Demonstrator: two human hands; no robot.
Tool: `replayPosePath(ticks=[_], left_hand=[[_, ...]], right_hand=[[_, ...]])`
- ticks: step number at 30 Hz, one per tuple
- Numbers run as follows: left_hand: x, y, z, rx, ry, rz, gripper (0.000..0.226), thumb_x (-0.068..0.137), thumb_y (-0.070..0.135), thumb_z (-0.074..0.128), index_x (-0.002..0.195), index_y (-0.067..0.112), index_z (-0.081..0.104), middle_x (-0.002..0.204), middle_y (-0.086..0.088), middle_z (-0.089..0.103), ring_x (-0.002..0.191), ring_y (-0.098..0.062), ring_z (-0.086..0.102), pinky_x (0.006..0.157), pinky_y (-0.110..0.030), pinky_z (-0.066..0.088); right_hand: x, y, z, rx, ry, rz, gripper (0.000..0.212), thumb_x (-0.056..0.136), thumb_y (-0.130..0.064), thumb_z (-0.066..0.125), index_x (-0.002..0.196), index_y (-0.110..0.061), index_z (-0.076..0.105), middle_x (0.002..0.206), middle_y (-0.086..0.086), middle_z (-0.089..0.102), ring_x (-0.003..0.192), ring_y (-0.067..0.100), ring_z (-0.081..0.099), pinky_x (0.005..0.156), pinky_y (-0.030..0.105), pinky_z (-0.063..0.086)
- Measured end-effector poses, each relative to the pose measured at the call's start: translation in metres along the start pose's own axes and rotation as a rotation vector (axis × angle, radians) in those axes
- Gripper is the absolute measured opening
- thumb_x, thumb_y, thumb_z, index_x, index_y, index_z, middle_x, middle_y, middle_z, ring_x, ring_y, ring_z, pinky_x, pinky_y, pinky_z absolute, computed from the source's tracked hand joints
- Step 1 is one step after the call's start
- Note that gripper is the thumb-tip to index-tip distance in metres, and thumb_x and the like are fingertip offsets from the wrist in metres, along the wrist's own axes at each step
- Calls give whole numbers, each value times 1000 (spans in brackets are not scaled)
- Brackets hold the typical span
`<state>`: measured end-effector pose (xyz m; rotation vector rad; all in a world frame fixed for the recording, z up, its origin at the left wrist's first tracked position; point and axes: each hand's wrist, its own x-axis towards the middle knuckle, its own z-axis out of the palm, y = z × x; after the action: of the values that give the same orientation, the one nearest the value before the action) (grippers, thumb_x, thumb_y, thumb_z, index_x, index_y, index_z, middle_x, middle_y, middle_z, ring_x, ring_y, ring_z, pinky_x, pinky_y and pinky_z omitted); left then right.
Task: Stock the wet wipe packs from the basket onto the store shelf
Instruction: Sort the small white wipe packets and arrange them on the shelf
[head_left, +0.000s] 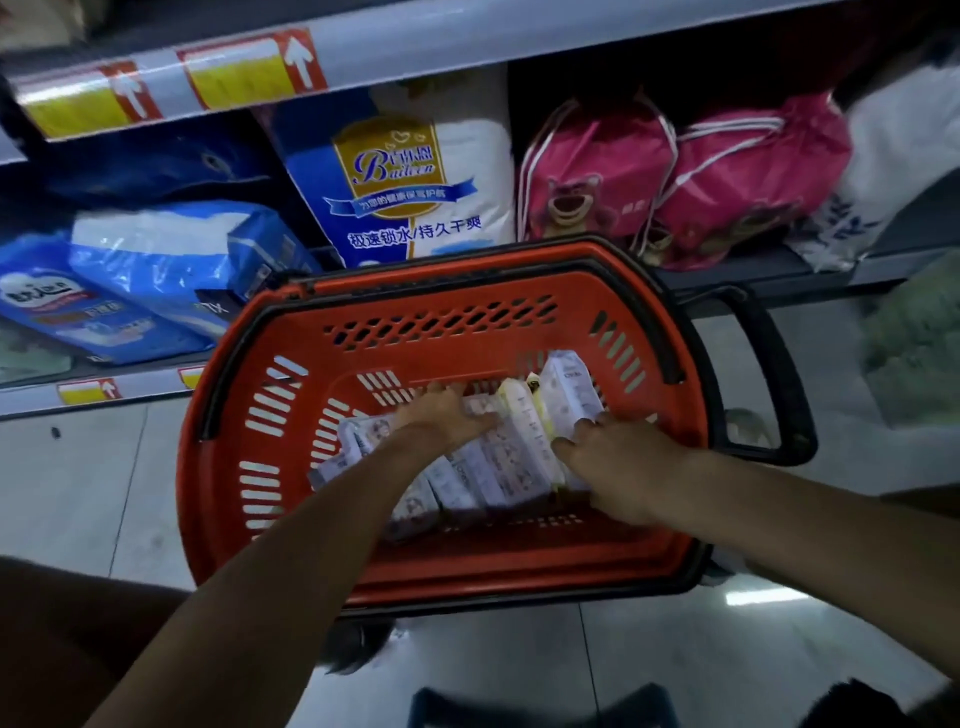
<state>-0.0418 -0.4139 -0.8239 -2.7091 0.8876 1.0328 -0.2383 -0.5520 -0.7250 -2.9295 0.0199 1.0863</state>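
Grey floor tiles (78, 493) are seen under a store shelf (779, 270), whose upper rail carries yellow and red tags (234, 73). On the shelf, blue nappy packs (171, 254) are laid flat at the left, a tall white and blue bag (415, 171) is stood upright in the middle, and pink drawstring bags (587, 176) printed with a bear are leaned beside it at the right.

A red basket (218, 519) with a black rim is set on the floor just in front of the shelf. Its black handle (774, 364) is folded out to the right side.

The packs (509, 457) are all found inside the basket, stood on edge in a slanting row across its bottom, touching one another. One pack at the far right end is tilted up higher than the others.

The left hand (447, 413) is laid on top of the row near its far left part, with its fingers (452, 391) spread and fairly straight, pressed down on the packs; the thumb is hidden. The right hand (623, 462) is set against the right end of the row, its fingers (569, 446) bent and curled onto the packs there. The row is thus held between the two hands. Both forearms are bare and are reached down into the basket from the near side.
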Motion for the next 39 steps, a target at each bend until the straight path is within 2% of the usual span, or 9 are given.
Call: replayPosePath(ticks=[6,12,16,19,24,27,29,34,39], left_hand=[[24,7,7,-78,-25,-67,67,89,75,56,115,15,65,90,-3,65,92,-31,68,81,-38,57],[33,5,11,-99,-76,-72,63,90,67,62,119,11,61,102,-12,68,100,-33,68,84,-43,57],[33,4,8,-198,-85,-93,52,84,61,76,73,16,52,64,-3,48,61,-20,52,58,-31,37],[29,4,1,-309,-134,-105,61,75,57,87,65,17,41,58,1,34,54,-15,37,54,-31,32],[24,9,-8,-398,-172,-157,55,70,46,93,82,6,58,71,-4,52,60,-16,50,41,-24,36],[17,17,-9,-518,-188,-164,92,69,34,97,135,-12,52,134,-21,62,100,-34,70,36,-27,50],[12,22,-10,-578,-165,-174,96,70,27,96,142,-11,44,150,-21,50,119,-41,65,40,-31,55],[-1,25,-14,-512,-147,-156,88,68,38,96,131,-6,53,130,-16,63,107,-32,69,72,-43,65],[-18,29,-25,-494,-122,-127,87,67,42,97,130,-3,58,104,-8,64,100,-29,71,70,-35,59]], right_hand=[[7,3,10,-11,-6,-3,54,94,-14,60,144,-14,41,134,14,51,120,37,52,85,41,46],[9,9,14,-19,4,15,50,94,-23,65,140,-16,46,134,14,52,121,35,54,92,40,47],[8,10,15,-18,25,9,48,95,-23,63,139,-17,47,133,14,53,119,36,55,94,42,47],[7,11,14,-14,30,8,47,94,-23,63,139,-17,48,132,14,53,118,36,56,94,42,48],[5,10,13,-29,29,7,46,95,-24,63,138,-17,48,133,14,53,118,35,56,94,42,48],[4,9,11,-42,9,8,47,95,-23,64,139,-17,48,133,14,53,119,35,55,93,42,48],[3,8,10,-51,-4,6,48,95,-22,65,139,-17,48,133,14,53,119,35,55,92,42,47],[-1,7,6,-58,-30,-3,47,95,-19,63,139,-16,48,133,14,54,119,34,55,92,41,47],[-5,4,0,-53,-58,8,50,96,-18,62,142,-13,45,134,17,53,118,37,55,85,41,47]])
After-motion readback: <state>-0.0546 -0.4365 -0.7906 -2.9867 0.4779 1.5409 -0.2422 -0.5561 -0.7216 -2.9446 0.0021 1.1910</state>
